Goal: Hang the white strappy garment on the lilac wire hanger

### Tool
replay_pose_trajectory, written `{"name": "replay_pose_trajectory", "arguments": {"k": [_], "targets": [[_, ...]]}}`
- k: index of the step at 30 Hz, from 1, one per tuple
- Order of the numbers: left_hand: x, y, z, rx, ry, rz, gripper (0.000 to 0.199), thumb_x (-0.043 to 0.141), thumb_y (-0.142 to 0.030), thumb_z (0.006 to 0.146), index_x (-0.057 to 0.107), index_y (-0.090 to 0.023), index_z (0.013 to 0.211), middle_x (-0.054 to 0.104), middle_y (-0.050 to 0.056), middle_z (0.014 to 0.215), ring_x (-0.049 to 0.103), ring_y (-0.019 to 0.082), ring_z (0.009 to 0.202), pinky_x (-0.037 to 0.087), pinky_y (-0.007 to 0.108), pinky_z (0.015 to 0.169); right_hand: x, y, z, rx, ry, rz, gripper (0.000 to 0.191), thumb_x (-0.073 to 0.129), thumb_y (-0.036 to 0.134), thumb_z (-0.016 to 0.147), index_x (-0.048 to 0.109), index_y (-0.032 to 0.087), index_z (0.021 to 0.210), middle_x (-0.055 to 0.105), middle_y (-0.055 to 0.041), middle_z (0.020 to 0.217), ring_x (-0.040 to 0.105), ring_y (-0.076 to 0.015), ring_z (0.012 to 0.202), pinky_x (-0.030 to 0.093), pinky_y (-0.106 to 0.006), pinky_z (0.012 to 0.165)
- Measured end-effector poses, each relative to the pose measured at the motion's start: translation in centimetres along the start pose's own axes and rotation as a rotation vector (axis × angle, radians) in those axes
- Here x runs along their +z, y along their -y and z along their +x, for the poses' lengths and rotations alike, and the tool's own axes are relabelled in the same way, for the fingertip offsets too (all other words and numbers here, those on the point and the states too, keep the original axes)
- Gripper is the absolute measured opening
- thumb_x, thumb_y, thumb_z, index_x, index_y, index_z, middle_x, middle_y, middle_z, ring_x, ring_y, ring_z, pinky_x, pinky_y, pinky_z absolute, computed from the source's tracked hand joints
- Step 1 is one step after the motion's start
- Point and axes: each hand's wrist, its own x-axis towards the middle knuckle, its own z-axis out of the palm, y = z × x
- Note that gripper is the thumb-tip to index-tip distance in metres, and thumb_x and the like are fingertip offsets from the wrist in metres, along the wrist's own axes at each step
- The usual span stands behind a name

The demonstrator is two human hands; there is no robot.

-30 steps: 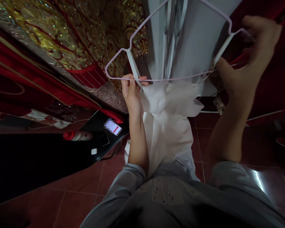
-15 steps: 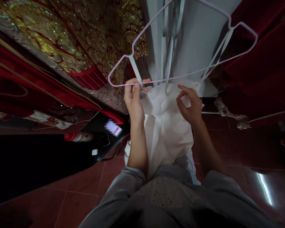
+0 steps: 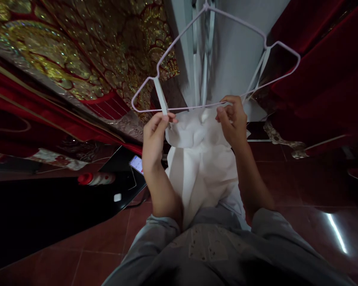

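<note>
A pale pink wire clothes hanger (image 3: 193, 107) hangs in front of me, a white strap looped over each of its shoulder notches. Below it, a white dress (image 3: 201, 167) drapes down toward my lap. My left hand (image 3: 155, 137) pinches the left strap (image 3: 159, 93) between thumb and fingers, just under the hanger's bottom bar. On the other side, my right hand (image 3: 234, 121) has its fingers curled at the bottom bar, index finger over it and thumb below. The right strap (image 3: 263, 65) runs down behind that hand, its lower end partly hidden.
Red and gold sequined garments (image 3: 113, 51) hang at the left, dark red cloth (image 3: 325, 79) at the right. A black table (image 3: 62, 214) at left holds a red-capped bottle (image 3: 97, 178), a phone (image 3: 136, 163) and a small white case (image 3: 117, 197). Behind the hanger stands a grey panel (image 3: 232, 51).
The hanger has shifted left and slightly down in view. My left hand has slid lower along the left strap. My right hand has risen from beside the dress to the bottom bar.
</note>
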Motion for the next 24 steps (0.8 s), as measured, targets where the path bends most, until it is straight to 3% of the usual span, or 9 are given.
{"name": "replay_pose_trajectory", "arguments": {"k": [3,6,8,10,13,16,19,21,24], "targets": [[-1.2,-3.8,0.2,-0.005,0.081,-0.168,0.028,0.074,-0.049,0.104,0.086,-0.025,0.097,0.078,0.007,0.094,0.072,0.021,0.088,0.059,0.031,0.074,0.4,-0.1,-0.2,-0.012,0.0,0.033,0.036,0.066,0.062,0.102,0.062,0.031,0.12,0.06,0.0058,0.071,0.058,-0.0135,0.065,0.045,-0.028,0.059],[-2.2,-7.3,1.7,-0.072,0.062,-0.401,0.07,0.021,-0.042,0.121,0.086,-0.021,0.105,0.082,0.008,0.11,0.074,0.018,0.105,0.063,0.025,0.081,0.4,-0.2,-0.2,-0.037,-0.001,0.04,0.037,0.064,0.064,0.103,0.062,0.032,0.122,0.06,0.0064,0.071,0.059,-0.0132,0.065,0.046,-0.029,0.06],[-3.0,-8.1,2.9,-0.048,-0.056,-0.491,0.082,0.005,-0.043,0.121,0.083,-0.019,0.108,0.081,0.005,0.126,0.071,0.015,0.123,0.063,0.021,0.092,0.1,-0.3,-0.1,-0.038,0.005,0.031,0.038,0.062,0.064,0.104,0.062,0.031,0.123,0.061,0.0064,0.073,0.059,-0.0127,0.066,0.047,-0.029,0.063],[-3.8,-7.2,3.7,0.008,-0.266,-0.491,0.071,0.013,-0.044,0.122,0.079,-0.021,0.11,0.079,0.002,0.136,0.066,0.015,0.137,0.061,0.022,0.098,-0.2,-0.4,-0.1,-0.031,0.013,0.013,0.04,0.061,0.065,0.104,0.061,0.032,0.125,0.062,0.0058,0.074,0.059,-0.013,0.067,0.048,-0.03,0.064],[-4.1,-3.5,3.9,0.009,-0.55,-0.349,0.046,0.031,-0.036,0.122,0.075,-0.024,0.116,0.08,-0.001,0.133,0.064,0.02,0.143,0.06,0.031,0.097,-0.2,-0.3,-0.2,-0.026,0.039,-0.012,0.041,0.062,0.067,0.103,0.061,0.034,0.127,0.061,0.005,0.075,0.059,-0.0143,0.069,0.048,-0.031,0.063],[-2.1,0.2,3.0,-0.003,-0.476,-0.239,0.02,0.06,-0.038,0.112,0.077,-0.026,0.11,0.084,0.003,0.121,0.071,0.028,0.128,0.058,0.034,0.08,0.5,0.2,-0.7,-0.039,0.081,-0.011,0.041,0.06,0.065,0.104,0.061,0.033,0.13,0.059,0.0049,0.074,0.06,-0.0157,0.07,0.05,-0.032,0.063],[1.5,1.4,1.8,-0.018,-0.184,-0.243,0.039,0.076,-0.058,0.098,0.076,-0.023,0.116,0.082,0.012,0.125,0.074,0.031,0.12,0.056,0.031,0.07,1.2,0.4,-1.2,-0.066,0.101,0.01,0.044,0.058,0.064,0.105,0.061,0.034,0.137,0.063,0.0033,0.078,0.061,-0.0161,0.07,0.055,-0.033,0.066],[3.8,1.0,1.3,0.019,-0.153,-0.261,0.044,0.077,-0.067,0.095,0.072,-0.025,0.107,0.082,0.012,0.119,0.077,0.03,0.114,0.051,0.027,0.061,1.2,0.0,-1.3,-0.092,-0.038,0.005,0.047,0.061,0.066,0.102,0.063,0.035,0.138,0.069,-0.0005,0.092,0.061,-0.0159,0.072,0.057,-0.034,0.068],[5.5,0.0,1.1,0.084,-0.192,-0.306,0.038,0.077,-0.062,0.097,0.064,-0.026,0.096,0.08,0.008,0.103,0.078,0.027,0.101,0.039,0.024,0.048,0.0,-1.5,-0.9,-0.107,-0.405,-0.019,0.047,0.058,0.068,0.101,0.062,0.034,0.134,0.067,-0.0076,0.116,0.06,-0.018,0.081,0.055,-0.037,0.068]]}}
